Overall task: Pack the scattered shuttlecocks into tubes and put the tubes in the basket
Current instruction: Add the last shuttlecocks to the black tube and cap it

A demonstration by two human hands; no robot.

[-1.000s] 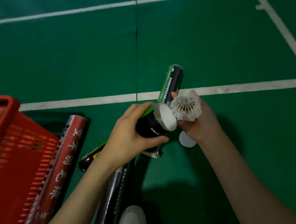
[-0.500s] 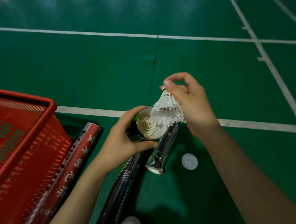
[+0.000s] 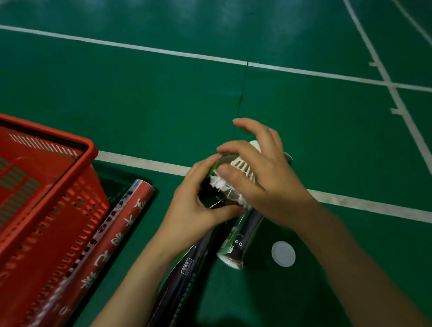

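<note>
Your left hand (image 3: 196, 215) wrapped round the black tube (image 3: 205, 192), your right hand (image 3: 267, 182) pinching a shuttlecock (image 3: 241, 167) at its mouth (fingers hide part), red basket (image 3: 87, 154) at left, white cap (image 3: 283, 253) on floor (image 3: 150, 90).

With the two hands meeting as the dial's centre, the left hand (image 3: 196, 212) grips the upper end of the held tube (image 3: 180, 293), which slants down to 7 o'clock, and the right hand (image 3: 264, 185) holds the shuttlecock (image 3: 240, 170) at that tube's mouth. The floor tube (image 3: 239, 236) lies under them, running from 1 to 6 o'clock, with the cap (image 3: 283, 253) just beside its near end at 5 o'clock. The basket (image 3: 87, 149) stands at 9 o'clock, and the lettered tube (image 3: 107, 247) lies along its side at 8 o'clock.
</note>
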